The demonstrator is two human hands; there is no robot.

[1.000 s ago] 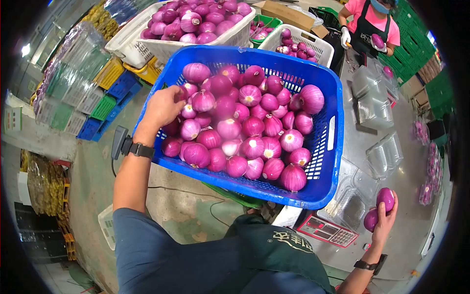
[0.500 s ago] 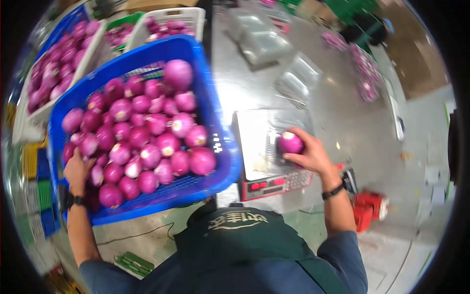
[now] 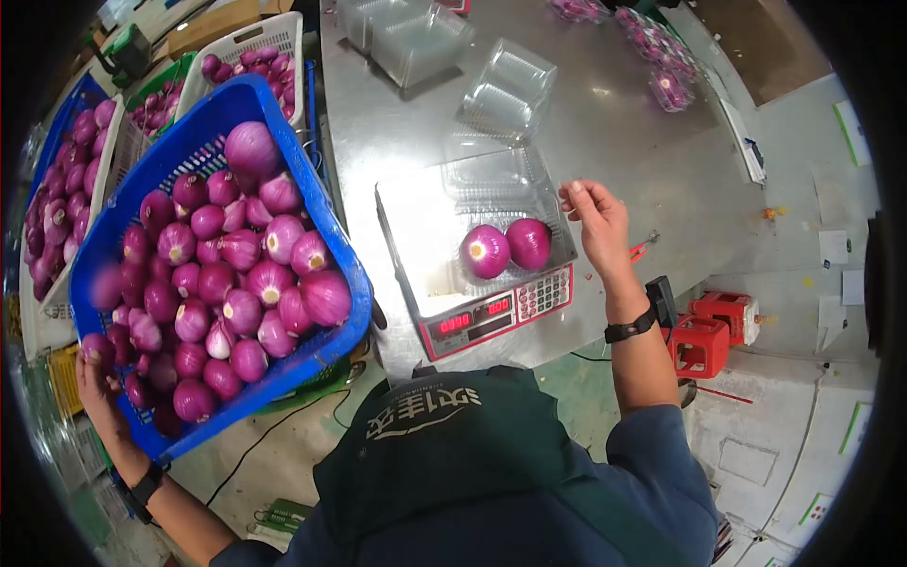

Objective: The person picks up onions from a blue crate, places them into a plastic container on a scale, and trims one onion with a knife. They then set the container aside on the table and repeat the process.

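My left hand (image 3: 99,389) is at the left edge of the blue basket (image 3: 354,293), its fingers closed round a red onion (image 3: 97,350). Many more red onions fill that basket. A blurred onion (image 3: 105,285) appears just above the hand. My right hand (image 3: 597,222) is beside the digital scale (image 3: 493,324), its fingers loosely bent and holding nothing visible. Two red onions (image 3: 485,251) sit side by side in a clear plastic clamshell box (image 3: 487,175) on the scale pan. The scale's red digits are lit.
Stacked clear boxes (image 3: 416,42) and another open box (image 3: 510,90) lie on the steel table (image 3: 605,123). Packed onions (image 3: 669,87) are at the far right. White crates (image 3: 300,47) of onions stand behind the basket. Red stools (image 3: 699,345) are on the floor.
My right hand has let go of an onion, now in the box on the scale, and moved off to the right. My left hand is now at the basket's edge. The view has turned.
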